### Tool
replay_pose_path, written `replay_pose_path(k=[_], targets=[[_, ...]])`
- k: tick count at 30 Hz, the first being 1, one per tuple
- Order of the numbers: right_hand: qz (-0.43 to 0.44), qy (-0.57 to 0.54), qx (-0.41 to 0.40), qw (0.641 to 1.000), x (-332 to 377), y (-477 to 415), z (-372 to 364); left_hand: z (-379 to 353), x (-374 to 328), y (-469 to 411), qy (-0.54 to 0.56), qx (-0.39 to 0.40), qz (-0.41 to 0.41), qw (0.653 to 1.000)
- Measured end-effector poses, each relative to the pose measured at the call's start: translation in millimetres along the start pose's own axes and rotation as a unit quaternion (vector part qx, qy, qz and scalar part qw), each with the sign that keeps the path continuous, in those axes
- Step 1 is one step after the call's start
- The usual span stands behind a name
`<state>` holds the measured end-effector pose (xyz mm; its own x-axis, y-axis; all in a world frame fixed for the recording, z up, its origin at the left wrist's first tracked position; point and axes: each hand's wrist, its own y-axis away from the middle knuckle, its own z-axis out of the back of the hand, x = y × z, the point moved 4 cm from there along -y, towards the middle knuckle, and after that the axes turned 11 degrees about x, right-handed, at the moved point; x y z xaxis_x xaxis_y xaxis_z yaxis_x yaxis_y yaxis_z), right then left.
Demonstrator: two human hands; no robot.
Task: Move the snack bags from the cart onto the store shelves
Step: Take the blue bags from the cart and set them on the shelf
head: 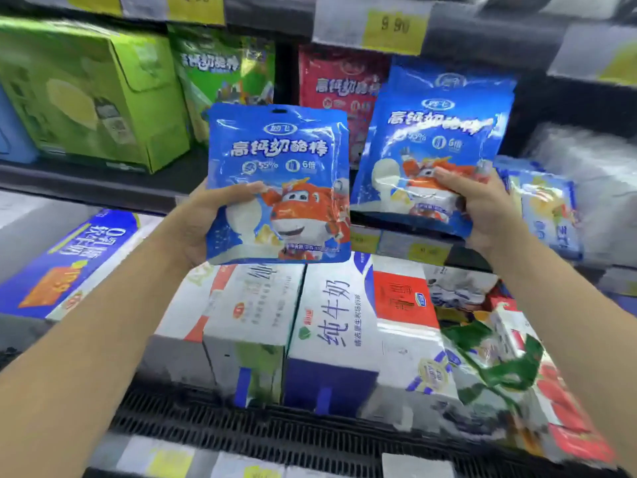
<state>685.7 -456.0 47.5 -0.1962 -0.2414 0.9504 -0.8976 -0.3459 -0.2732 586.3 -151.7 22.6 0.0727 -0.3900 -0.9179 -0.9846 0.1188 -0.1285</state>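
Left hand [203, 222] clamps one glossy blue plastic snack bag [279, 184]; right hand [482, 208] clamps a second blue snack bag [434, 132] at the shelf edge [103, 188].

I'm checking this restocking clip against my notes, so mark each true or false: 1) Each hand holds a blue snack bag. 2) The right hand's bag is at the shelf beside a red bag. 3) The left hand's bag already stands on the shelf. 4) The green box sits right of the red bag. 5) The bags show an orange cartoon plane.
1) True: the left hand grips a blue bag, the right hand another blue bag.
2) True: the red bag stands just left of it.
3) False: it is held in the air, in front of the shelf.
4) False: the green box is far left.
5) True.
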Motion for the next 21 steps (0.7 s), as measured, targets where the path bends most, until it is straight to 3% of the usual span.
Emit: replay_pose_path(k=[5,9,14,21], targets=[[0.141,0.092,-0.088,0.982,-1.9,-18.6,38.6,0.9,17.2,-27.7,-0.004,0.044,-0.044,0.998],[0.161,0.183,-0.086,0.966,-2.1,-28.4,42.3,5.3,17.7,-38.5,-0.033,0.042,-0.062,0.997],[0.010,0.216,-0.023,0.976,-11.7,-39.0,60.7,-8.2,14.5,-35.2,-0.077,0.085,-0.089,0.989],[-0.177,0.194,-0.017,0.965,5.1,-36.1,45.1,-16.8,16.7,-34.8,-0.072,0.126,-0.075,0.987]])
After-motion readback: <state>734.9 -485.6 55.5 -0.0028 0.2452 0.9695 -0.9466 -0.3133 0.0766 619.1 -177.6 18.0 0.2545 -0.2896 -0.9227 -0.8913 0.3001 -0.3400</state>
